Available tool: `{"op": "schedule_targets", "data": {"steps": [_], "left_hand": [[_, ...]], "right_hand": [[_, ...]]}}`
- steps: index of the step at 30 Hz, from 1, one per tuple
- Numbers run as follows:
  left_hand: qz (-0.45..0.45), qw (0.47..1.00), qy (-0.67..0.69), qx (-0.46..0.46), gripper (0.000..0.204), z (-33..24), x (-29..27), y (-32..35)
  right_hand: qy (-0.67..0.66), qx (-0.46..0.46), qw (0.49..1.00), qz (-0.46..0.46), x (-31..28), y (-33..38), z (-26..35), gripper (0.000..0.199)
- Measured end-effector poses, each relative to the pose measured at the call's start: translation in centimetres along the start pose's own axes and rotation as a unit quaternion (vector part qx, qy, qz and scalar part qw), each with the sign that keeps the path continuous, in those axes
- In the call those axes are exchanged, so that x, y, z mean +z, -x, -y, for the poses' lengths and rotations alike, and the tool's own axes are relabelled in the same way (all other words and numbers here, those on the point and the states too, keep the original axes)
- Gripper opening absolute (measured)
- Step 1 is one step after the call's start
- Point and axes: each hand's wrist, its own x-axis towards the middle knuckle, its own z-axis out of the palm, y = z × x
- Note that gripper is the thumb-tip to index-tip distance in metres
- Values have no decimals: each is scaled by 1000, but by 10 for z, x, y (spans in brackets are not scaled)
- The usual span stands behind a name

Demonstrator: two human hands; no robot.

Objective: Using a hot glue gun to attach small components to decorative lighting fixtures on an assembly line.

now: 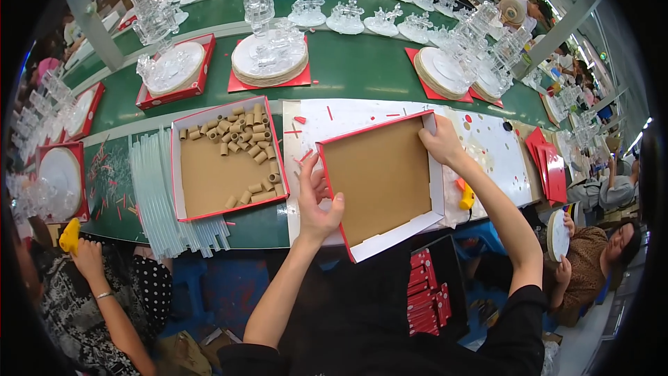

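Observation:
A shallow cardboard box [383,184] with red edges, white walls and a bare brown inside is tilted above the bench's front edge. My right hand [442,141] grips its far right corner, thumb on the inner side of the wall. Beside the box's left wall is my left hand [319,205], its fingers apart and its thumb overlapping that wall; whether it bears any weight I cannot tell. Left of it lies a second shallow box [202,188], with many short brown cardboard tubes [243,136] heaped along its far and right sides.
Clear plastic sticks [156,188] lie left of the tube box. White paper [362,113] with red scraps covers the bench, near a yellow glue gun [467,197]. Farther back stand round white discs [270,52] bearing clear plastic pieces. Co-workers sit on both sides, one holding a disc [558,235].

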Motion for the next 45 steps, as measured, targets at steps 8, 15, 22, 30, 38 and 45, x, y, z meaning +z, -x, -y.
{"op": "schedule_targets", "data": {"steps": [8,15,22,30,38,45], "left_hand": [[0,1000,12,8,75,1,-3,0],[4,1000,13,3,76,0,-5,-1],[-5,1000,9,-5,72,-2,-1,-2],[-40,999,-6,13,69,8,-4,-3],[-31,999,-3,12,69,6,-3,-2],[13,999,31,-18,69,2,-3,-1]], "right_hand": [[-115,46,992,-15,22,0,-3,41],[18,123,989,75,9,-2,7,38],[-108,52,993,23,22,-2,-30,40],[-69,49,996,43,-4,19,1,39],[-79,114,979,149,-2,68,-12,32],[-49,66,996,28,-5,57,0,28]]}}
